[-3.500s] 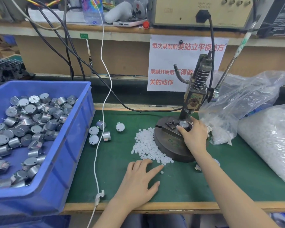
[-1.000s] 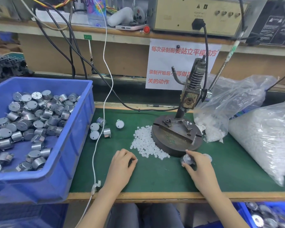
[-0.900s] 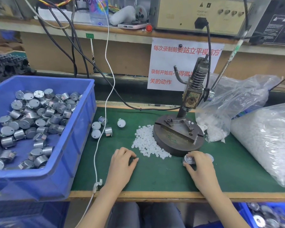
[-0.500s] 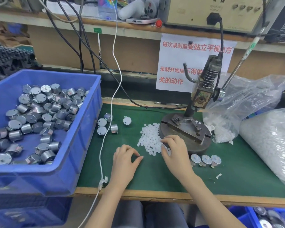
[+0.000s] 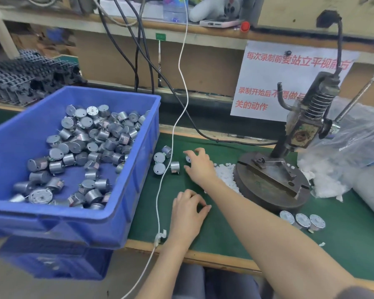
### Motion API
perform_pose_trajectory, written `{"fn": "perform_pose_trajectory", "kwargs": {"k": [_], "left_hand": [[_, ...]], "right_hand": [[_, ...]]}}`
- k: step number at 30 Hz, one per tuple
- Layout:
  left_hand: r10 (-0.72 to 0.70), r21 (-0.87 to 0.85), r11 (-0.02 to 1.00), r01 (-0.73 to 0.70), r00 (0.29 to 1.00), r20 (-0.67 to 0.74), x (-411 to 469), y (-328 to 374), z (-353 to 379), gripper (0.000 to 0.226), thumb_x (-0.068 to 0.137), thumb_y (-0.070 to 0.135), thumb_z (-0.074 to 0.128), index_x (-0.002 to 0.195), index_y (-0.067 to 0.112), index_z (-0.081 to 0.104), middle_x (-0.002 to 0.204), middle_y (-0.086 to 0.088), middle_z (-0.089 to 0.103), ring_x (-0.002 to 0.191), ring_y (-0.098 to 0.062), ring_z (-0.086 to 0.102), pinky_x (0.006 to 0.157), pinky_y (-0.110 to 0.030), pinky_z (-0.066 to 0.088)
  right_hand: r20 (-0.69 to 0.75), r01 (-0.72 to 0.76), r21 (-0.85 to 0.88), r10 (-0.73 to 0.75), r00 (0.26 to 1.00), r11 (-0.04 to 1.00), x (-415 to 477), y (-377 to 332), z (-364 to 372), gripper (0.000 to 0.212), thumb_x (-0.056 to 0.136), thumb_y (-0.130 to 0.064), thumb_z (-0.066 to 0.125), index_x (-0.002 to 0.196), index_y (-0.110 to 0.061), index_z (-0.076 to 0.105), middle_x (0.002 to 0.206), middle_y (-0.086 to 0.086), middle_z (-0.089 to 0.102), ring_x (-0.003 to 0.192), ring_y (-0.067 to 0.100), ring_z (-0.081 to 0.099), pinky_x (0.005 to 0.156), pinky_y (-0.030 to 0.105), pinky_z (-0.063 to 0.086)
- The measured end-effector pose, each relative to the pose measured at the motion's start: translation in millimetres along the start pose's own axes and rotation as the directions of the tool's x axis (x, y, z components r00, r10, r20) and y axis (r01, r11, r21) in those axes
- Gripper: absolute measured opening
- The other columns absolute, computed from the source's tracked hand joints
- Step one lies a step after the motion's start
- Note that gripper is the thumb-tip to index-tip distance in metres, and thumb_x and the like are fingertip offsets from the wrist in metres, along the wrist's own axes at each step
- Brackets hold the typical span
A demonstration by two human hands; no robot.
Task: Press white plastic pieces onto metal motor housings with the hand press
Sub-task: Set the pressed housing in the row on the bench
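Head view. I log the right hand (image 5: 200, 167) stretched out to the left over the green table (image 5: 354, 251), fingers spread and bent over a single motor housing (image 5: 188, 159) that is mostly hidden beneath them. I cannot tell whether it is gripped or only touched. The left hand (image 5: 188, 212) rests on the table nearer the body, just below the right wrist, with its fingers curled and thumb and forefinger tips together; I cannot tell if anything is pinched there. Just left of the right hand sits a cluster of four loose housings (image 5: 159, 157), with a white cable (image 5: 171, 145) running across them. Further left of both hands, the blue bin (image 5: 52, 223) holds a heap of housings and overhangs the table edge. Directly right of the right hand, partly behind its forearm, lies the pile of white plastic pieces (image 5: 225, 171), up against the round base (image 5: 268, 186) of the hand press (image 5: 300, 134). Right of the forearm, in front of that base, three housings in a row (image 5: 301, 220) stand on the table. Clear bags (image 5: 354, 147) of white pieces lie far right.
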State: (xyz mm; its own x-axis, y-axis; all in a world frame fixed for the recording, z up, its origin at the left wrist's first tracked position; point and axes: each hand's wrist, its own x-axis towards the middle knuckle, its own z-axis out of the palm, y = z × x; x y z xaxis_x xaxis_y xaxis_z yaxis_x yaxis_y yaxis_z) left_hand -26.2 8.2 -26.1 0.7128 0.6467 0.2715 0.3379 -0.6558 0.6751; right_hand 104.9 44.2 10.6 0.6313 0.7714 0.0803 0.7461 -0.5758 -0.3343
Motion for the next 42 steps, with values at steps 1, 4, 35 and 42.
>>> {"fn": "perform_pose_trajectory", "kwargs": {"k": [1, 4, 35, 42], "left_hand": [[-0.005, -0.001, 1.000, 0.005, 1.000, 0.000, -0.1, 0.5, -0.3, 0.017, 0.083, 0.032, 0.065, 0.081, 0.015, 0.065, 0.093, 0.003, 0.054, 0.091, -0.016, 0.043, 0.079, -0.022, 0.026], [-0.023, -0.020, 1.000, 0.023, 1.000, 0.006, 0.5, 3.1, -1.6, 0.017, 0.083, 0.031, 0.064, 0.079, 0.014, 0.064, 0.092, 0.003, 0.054, 0.090, -0.015, 0.043, 0.080, -0.022, 0.027], [-0.059, -0.064, 0.996, 0.056, 0.997, -0.047, 0.2, 6.6, -5.9, 0.013, 0.088, 0.016, 0.059, 0.075, 0.013, 0.059, 0.077, 0.012, 0.044, 0.078, -0.013, 0.040, 0.076, -0.020, 0.031], [-0.057, -0.048, 0.997, 0.056, 0.998, -0.034, -0.4, 6.4, -5.6, 0.011, 0.089, 0.016, 0.057, 0.080, 0.011, 0.062, 0.082, 0.008, 0.048, 0.080, -0.013, 0.040, 0.079, -0.025, 0.035]], "right_hand": [[-0.007, 0.021, -0.009, -0.021, 1.000, 1.000, 3.2, 0.0, 1.7, 0.040, 0.093, -0.020, 0.052, 0.132, -0.019, 0.042, 0.137, 0.011, 0.033, 0.118, 0.030, 0.040, 0.095, 0.041, 0.038], [-0.064, 0.052, 0.042, -0.050, 0.997, 0.998, 6.2, 1.4, 3.3, 0.029, 0.094, -0.011, 0.045, 0.123, -0.011, 0.048, 0.126, 0.013, 0.043, 0.105, 0.031, 0.048, 0.083, 0.037, 0.041], [-0.154, 0.177, 0.361, -0.129, 0.980, 0.915, -138.1, 48.4, 3.0, 0.041, 0.098, -0.012, 0.040, 0.138, -0.018, 0.042, 0.104, -0.004, 0.045, 0.088, 0.009, 0.047, 0.079, 0.016, 0.035], [-0.098, 0.182, 0.198, -0.166, 0.981, 0.963, -142.3, 42.7, 5.4, 0.048, 0.098, -0.018, 0.039, 0.145, -0.021, 0.027, 0.124, 0.011, 0.043, 0.100, 0.027, 0.053, 0.079, 0.033, 0.045]]}}
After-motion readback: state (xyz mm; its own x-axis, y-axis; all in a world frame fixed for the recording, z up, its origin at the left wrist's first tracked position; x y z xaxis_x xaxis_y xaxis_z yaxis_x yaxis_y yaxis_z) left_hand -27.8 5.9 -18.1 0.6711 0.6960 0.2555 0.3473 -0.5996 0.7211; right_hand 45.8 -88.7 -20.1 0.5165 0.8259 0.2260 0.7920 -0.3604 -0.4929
